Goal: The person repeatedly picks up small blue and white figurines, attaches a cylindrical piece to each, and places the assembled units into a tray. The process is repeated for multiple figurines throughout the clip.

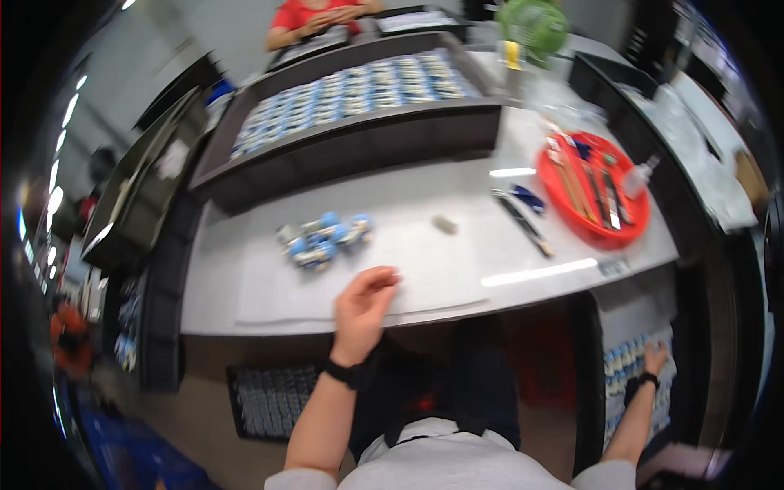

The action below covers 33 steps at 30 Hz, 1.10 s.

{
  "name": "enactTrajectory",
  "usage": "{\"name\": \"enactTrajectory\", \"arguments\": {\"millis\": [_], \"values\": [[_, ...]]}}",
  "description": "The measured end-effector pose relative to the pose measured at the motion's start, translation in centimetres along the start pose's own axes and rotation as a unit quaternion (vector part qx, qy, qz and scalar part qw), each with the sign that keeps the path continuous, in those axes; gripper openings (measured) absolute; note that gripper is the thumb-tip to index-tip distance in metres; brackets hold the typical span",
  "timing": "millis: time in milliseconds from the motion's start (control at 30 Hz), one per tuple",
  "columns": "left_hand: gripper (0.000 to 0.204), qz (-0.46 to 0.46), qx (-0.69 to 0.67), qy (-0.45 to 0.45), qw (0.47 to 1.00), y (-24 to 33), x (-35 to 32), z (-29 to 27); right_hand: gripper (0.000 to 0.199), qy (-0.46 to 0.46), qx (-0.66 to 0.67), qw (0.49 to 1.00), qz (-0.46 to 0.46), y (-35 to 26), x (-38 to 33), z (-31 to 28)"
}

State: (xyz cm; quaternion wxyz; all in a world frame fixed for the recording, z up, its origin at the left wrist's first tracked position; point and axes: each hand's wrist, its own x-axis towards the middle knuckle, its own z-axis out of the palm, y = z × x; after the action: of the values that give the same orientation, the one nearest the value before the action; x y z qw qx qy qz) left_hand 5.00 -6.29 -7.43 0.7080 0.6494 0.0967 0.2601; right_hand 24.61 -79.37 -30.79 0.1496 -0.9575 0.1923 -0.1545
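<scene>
The left hand (363, 306) rests loosely curled and empty on the table's (457, 245) front edge, the blue-capped parts (322, 237) just beyond it; the right hand (653, 359) reaches down, fingers spread, touching parts in a low crate (633, 363)

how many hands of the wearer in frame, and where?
2. The left hand rests at the near edge of the grey table. The right hand reaches down into a bin of small parts beside the table.

Head view, steeply down onto worktable (457, 204)
</scene>
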Motion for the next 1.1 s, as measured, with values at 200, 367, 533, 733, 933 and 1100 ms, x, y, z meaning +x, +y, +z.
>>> {"name": "enactTrajectory", "arguments": {"millis": [200,367,533,733,933,1100], "values": [[0.019,0.043,0.096,-0.041,0.994,2.3,-1.5,-0.4,0.013,-0.165,0.486,0.857,-0.054,-25.5,-7.0,-8.9],[0.024,0.116,0.25,-0.126,0.953,8.1,0.3,-0.5,0.012,-0.318,0.554,0.74,-0.21,-41.0,-17.1,-15.6],[0.023,0.17,0.472,-0.104,0.859,8.3,6.8,-2.4,0.015,-0.5,0.574,0.598,-0.249,-49.9,-23.6,-16.5],[0.03,-0.02,0.697,-0.14,0.703,6.2,10.7,-3.7,0.014,-0.534,0.585,0.541,-0.282,-57.3,-28.4,-15.3],[0.031,0.04,0.427,-0.07,0.901,6.9,8.1,-3.3,0.016,-0.514,0.586,0.569,-0.263,-59.0,-29.0,-13.0],[0.033,-0.124,-0.059,-0.079,0.987,6.0,3.5,-3.0,0.038,-0.545,0.602,0.517,-0.27,-58.7,-28.7,-13.1]]}}
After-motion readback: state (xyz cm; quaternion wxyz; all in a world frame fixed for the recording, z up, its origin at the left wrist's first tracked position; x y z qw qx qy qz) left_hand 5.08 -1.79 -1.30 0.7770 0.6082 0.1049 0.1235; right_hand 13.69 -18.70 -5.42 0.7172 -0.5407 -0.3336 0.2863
